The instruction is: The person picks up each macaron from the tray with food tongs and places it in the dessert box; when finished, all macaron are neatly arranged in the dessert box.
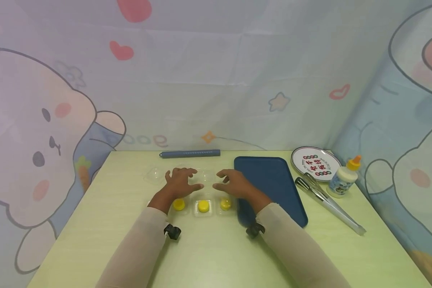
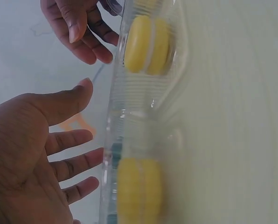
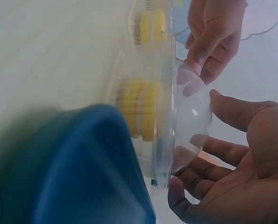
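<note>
Yellow macarons (image 1: 203,206) with pale filling sit in a row of clear plastic cells (image 1: 203,215) on the table. A clear dome (image 3: 197,116) rises above the right-hand macaron (image 3: 141,109). My left hand (image 1: 180,182) hovers behind the left cells, its fingers spread and thumb pointing right, with nothing in it. Facing it, my right hand (image 1: 237,184) has loosely bent fingers. In the right wrist view those fingers (image 3: 218,149) lie close behind the dome, overlapping its edge. More clear domed plastic (image 1: 205,175) lies behind the macarons, partly hidden by the hands.
A dark blue tray (image 1: 270,176) lies right of the cells, under my right forearm. Beyond it are a white plate (image 1: 322,163) with red writing, metal tongs (image 1: 331,206) and a white bottle (image 1: 342,181) with a yellow-orange cap. A blue-grey stick-shaped item (image 1: 189,153) lies along the back edge.
</note>
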A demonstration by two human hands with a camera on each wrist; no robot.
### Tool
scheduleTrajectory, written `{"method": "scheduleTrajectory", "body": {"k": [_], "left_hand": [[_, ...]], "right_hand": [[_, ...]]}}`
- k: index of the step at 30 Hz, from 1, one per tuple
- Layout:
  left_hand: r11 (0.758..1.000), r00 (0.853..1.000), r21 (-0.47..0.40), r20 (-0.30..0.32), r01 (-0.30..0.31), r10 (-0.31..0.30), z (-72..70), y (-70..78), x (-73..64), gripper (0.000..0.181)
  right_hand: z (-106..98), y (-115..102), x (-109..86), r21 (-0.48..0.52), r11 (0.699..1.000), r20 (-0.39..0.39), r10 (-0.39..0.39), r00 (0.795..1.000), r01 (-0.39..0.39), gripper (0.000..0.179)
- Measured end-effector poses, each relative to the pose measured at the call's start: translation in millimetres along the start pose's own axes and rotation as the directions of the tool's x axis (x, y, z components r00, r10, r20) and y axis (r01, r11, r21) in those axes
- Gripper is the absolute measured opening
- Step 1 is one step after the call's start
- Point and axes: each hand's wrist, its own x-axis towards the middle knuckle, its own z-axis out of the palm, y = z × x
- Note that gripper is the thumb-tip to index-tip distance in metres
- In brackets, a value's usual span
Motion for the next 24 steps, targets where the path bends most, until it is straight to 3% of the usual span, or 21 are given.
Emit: {"method": "scheduleTrajectory", "body": {"k": [9, 24], "left_hand": [[1.0, 0.999, 0.005, -0.033, 0.03, -0.03, 2.8, -2.6, 3.9, 0.062], [0.998, 0.998, 0.007, -0.034, 0.055, -0.055, 10.5, -2.2, 10.7, 0.039]], "right_hand": [[6, -4, 12.9, -0.021, 1.0, 0.036, 0.015, 0.999, -0.014, 0.06], [7, -8, 12.5, 0.069, 0.996, 0.061, 0.059, 0.996, -0.063, 0.06]]}}
